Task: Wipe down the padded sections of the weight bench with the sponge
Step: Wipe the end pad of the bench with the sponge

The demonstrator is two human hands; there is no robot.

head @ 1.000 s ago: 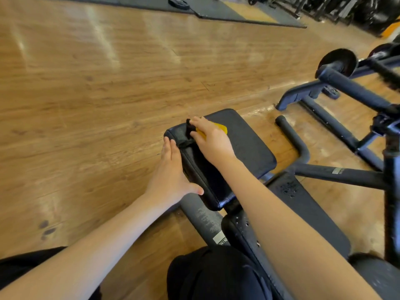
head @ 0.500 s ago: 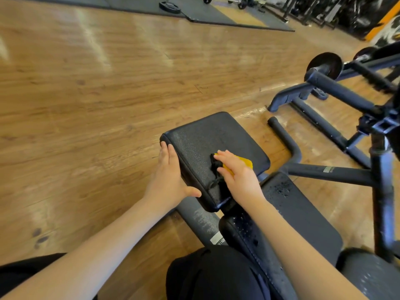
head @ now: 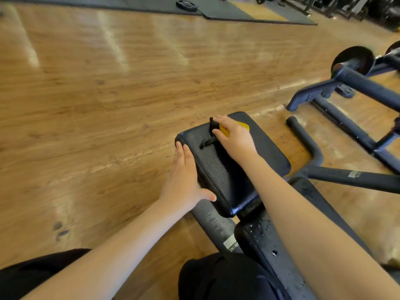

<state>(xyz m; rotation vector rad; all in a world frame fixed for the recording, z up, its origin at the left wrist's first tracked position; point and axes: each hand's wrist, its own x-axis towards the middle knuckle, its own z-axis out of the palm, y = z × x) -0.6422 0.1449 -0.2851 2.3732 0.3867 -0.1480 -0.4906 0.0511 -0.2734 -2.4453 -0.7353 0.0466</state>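
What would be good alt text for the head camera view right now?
A person's right hand presses a yellow sponge onto the far end of a black bench pad, while the left hand rests flat against the pad's left side. Wood floor surrounds the bench, with dark gym frames to the right.

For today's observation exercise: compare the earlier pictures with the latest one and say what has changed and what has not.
The right hand slid the yellow sponge from the near part of the seat pad back out to its far end, keeping its grip. The left hand stayed flat against the pad's left edge.
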